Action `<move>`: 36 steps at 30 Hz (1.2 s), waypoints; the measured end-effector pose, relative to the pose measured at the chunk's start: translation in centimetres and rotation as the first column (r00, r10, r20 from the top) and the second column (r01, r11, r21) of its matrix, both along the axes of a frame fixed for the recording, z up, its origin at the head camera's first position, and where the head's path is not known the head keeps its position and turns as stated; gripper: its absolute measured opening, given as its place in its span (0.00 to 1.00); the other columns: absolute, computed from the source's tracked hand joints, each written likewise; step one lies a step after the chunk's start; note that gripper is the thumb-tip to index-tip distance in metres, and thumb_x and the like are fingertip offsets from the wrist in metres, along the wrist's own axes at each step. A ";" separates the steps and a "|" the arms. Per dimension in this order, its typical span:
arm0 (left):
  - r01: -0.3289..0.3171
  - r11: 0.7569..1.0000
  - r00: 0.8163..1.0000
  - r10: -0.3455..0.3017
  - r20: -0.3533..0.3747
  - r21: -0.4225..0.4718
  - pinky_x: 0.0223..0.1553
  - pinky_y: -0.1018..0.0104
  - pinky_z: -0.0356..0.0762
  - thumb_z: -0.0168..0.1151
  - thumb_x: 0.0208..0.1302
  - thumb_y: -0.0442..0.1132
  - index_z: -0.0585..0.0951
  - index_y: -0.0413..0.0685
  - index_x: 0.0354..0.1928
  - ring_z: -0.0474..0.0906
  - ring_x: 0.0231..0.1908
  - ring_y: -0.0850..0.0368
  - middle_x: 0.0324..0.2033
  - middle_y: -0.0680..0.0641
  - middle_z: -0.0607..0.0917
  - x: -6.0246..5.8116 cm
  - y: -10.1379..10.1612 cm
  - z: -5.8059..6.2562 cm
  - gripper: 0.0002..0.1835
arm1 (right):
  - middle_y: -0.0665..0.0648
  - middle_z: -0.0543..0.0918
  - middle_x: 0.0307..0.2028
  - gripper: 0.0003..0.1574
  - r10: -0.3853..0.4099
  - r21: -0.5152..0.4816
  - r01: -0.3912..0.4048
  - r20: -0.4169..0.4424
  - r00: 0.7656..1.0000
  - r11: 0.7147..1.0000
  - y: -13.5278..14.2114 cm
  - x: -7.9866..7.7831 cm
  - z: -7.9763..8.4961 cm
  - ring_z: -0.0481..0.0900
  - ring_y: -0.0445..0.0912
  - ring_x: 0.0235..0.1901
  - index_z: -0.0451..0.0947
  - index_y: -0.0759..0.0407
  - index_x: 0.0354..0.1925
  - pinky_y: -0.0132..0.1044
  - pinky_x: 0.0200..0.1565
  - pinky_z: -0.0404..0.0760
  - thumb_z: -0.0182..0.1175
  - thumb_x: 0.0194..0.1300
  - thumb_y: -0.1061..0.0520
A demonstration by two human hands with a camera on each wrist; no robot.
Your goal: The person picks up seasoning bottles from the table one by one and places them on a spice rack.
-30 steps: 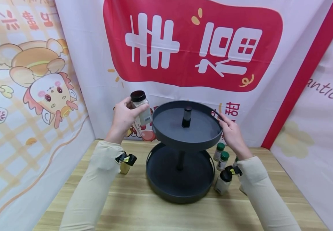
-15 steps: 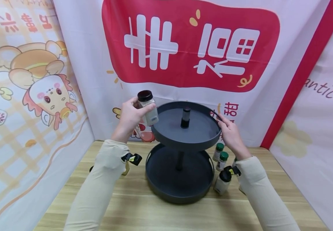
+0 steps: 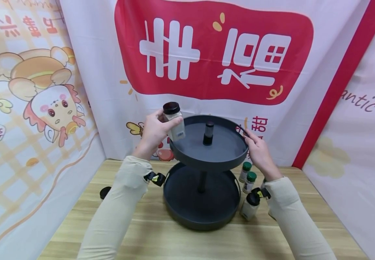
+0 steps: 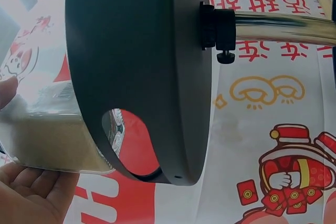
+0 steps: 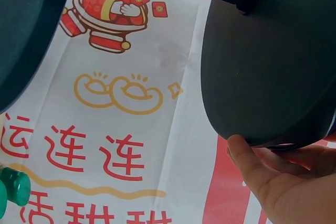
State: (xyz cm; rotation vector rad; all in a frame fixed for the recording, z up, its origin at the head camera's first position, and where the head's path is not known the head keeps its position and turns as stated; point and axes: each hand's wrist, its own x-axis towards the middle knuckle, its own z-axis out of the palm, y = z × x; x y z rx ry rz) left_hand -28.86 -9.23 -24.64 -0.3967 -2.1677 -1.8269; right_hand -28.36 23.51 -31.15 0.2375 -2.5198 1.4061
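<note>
My left hand (image 3: 154,130) grips a clear spice jar (image 3: 177,129) with a black lid and pale contents. It holds the jar slightly tilted at the left rim of the upper tray of a dark grey two-tier stand (image 3: 221,148). In the left wrist view, the jar (image 4: 52,137) overlaps the tray's side next to the oval handle hole. My right hand (image 3: 261,153) holds the upper tray's right rim at its handle; in the right wrist view, the thumb (image 5: 242,156) lies against the tray's underside. Nothing lies on the lower tray (image 3: 187,206).
Green-capped spice bottles (image 3: 249,180) and a black-lidded jar (image 3: 249,208) stand right of the stand, partly behind the right wrist. Another black lid (image 3: 104,192) shows beside the left sleeve. Printed cloth (image 3: 106,90) hangs close behind the wooden table (image 3: 161,242).
My left hand has carried the spice jar rightward, from beside the upper tray to over its left rim. The right hand stays on the opposite rim.
</note>
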 end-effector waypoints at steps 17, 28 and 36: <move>-0.014 0.998 0.998 0.017 0.055 -0.063 0.49 0.49 0.74 0.72 0.50 0.56 0.77 0.52 0.56 0.73 0.47 0.50 0.47 0.47 0.81 -0.7 0.6 -1.1 0.32 | 0.61 0.68 0.64 0.32 -0.003 0.008 0.003 -0.006 1.000 1.000 -0.1 0.0 -0.1 0.62 0.42 0.11 0.53 0.52 0.73 0.35 0.17 0.68 0.36 0.75 0.45; 0.042 0.995 0.997 -0.037 0.067 -0.086 0.49 0.51 0.74 0.71 0.52 0.51 0.77 0.50 0.55 0.74 0.45 0.50 0.45 0.47 0.81 -1.1 0.8 -1.9 0.28 | 0.60 0.68 0.65 0.32 -0.004 0.012 0.005 -0.004 1.000 1.000 0.0 0.0 -0.1 0.62 0.43 0.11 0.52 0.52 0.73 0.35 0.18 0.69 0.35 0.76 0.46; 0.040 0.994 0.997 -0.033 0.069 -0.098 0.48 0.51 0.74 0.72 0.52 0.51 0.77 0.49 0.53 0.74 0.44 0.50 0.43 0.47 0.81 -1.3 0.8 -2.1 0.28 | 0.59 0.67 0.65 0.31 -0.020 0.016 0.020 -0.001 1.000 1.000 0.0 0.0 -0.1 0.64 0.43 0.13 0.52 0.52 0.73 0.34 0.22 0.71 0.35 0.76 0.47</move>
